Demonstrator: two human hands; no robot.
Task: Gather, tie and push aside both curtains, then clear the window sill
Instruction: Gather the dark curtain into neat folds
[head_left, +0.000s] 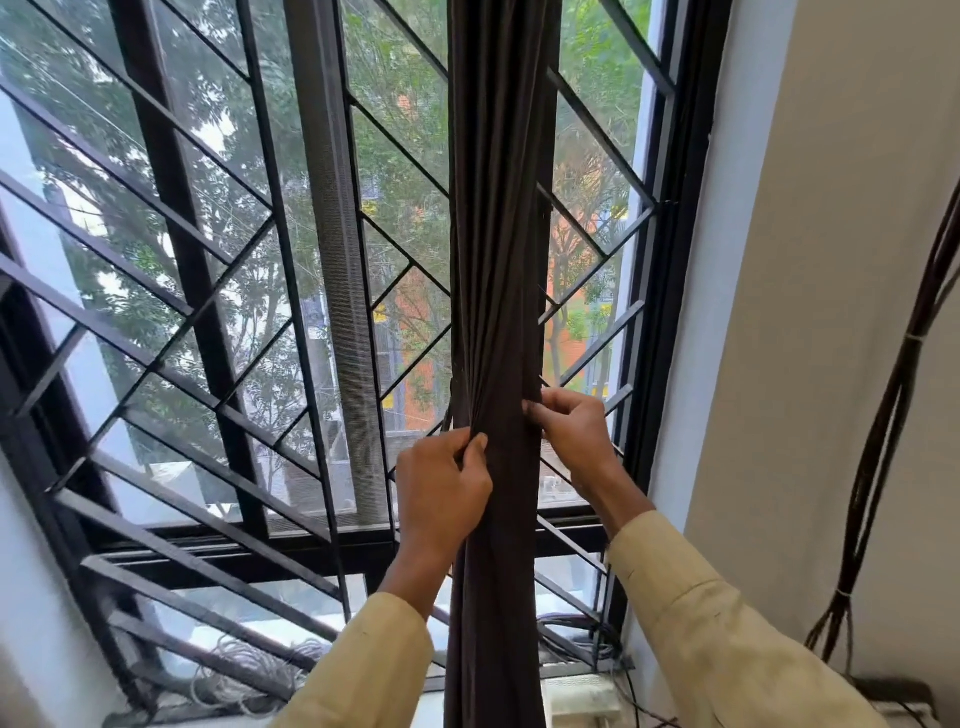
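Note:
A dark brown curtain (496, 260) hangs bunched into a narrow column in front of the right part of the window. My left hand (441, 483) grips its left folds with curled fingers and thumb. A little higher, my right hand (571, 431) pinches the right edge of the bunch. Below the hands the fabric falls straight down out of the frame. The window sill (208, 712) shows at the bottom left, partly hidden by my sleeves. No second curtain is in view.
A black metal grille (208, 322) with diagonal bars covers the window. Tangled grey cords (244, 670) lie on the sill at the left, dark cables (576, 639) at the right. A whitish box (582, 699) sits below the curtain. Bundled cables (893, 415) hang on the right wall.

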